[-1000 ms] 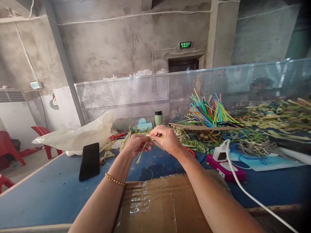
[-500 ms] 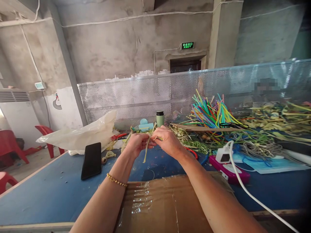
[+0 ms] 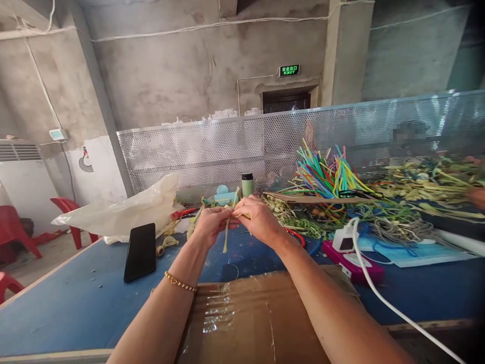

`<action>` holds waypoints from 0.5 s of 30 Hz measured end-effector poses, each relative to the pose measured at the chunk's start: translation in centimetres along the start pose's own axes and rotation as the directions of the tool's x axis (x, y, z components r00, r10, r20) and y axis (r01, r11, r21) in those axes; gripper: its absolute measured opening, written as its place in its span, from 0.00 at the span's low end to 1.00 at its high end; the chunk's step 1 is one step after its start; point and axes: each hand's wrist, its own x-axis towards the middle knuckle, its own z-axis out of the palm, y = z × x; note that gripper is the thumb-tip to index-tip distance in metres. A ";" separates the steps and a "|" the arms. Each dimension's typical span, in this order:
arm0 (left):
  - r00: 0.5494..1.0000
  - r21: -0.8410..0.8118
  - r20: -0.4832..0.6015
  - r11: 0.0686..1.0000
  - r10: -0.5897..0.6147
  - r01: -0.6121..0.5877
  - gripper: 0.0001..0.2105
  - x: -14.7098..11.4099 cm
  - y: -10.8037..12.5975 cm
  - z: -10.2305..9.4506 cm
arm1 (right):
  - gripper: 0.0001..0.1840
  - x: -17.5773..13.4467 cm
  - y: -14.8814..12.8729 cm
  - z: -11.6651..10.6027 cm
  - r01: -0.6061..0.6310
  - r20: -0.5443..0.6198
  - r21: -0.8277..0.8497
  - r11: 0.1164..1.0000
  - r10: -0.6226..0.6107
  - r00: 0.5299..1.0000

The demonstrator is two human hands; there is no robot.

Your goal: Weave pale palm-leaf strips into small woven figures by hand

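Both my hands meet over the blue table, fingertips pinched together around a pale yellow-green strip (image 3: 226, 240) that looks like dried husk or leaf. One end of it hangs below the fingers and another sticks up above them. My left hand (image 3: 210, 222), on the arm with a gold bead bracelet (image 3: 179, 283), is closed on the strip. My right hand (image 3: 257, 220) pinches it from the other side, knuckles up. The exact grip points are partly hidden by the fingers. Below the wrists lies a brown cardboard sheet (image 3: 242, 318) with shiny tape.
A black phone (image 3: 140, 253) lies left, by a translucent plastic bag (image 3: 125, 210). Behind stand a green bottle (image 3: 247, 186) and colourful pipe-cleaner-like stems (image 3: 326, 172). Right are husk strips (image 3: 424, 179), a magenta box (image 3: 354, 263) with a white cable (image 3: 373, 288), and another person's hand (image 3: 476, 197).
My hands stay pinched on the strip, with only small finger shifts. The view has moved slightly. Another person's hand has appeared at the right edge.
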 end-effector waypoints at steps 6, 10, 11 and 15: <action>0.968 0.040 -0.133 0.977 0.213 -0.210 0.13 0.5 -0.2 -0.6 | 0.06 0.5 -1.9 -0.8 -0.004 -0.032 -0.061 0.998 0.002 1.000; 0.951 0.062 -0.175 0.967 0.253 -0.246 0.15 0.8 -0.5 -0.7 | 0.12 0.7 -2.6 -0.5 0.047 0.026 -0.214 0.976 -0.043 0.999; 0.952 0.055 -0.179 0.969 0.247 -0.241 0.15 0.8 -0.6 -0.7 | 0.11 0.6 -2.7 -0.3 0.075 0.060 -0.251 0.965 -0.062 0.996; 0.976 -0.004 -0.170 0.990 0.136 -0.139 0.15 1.1 -0.8 -0.7 | 0.08 0.6 -3.1 0.5 0.190 0.188 -0.370 0.910 -0.127 0.974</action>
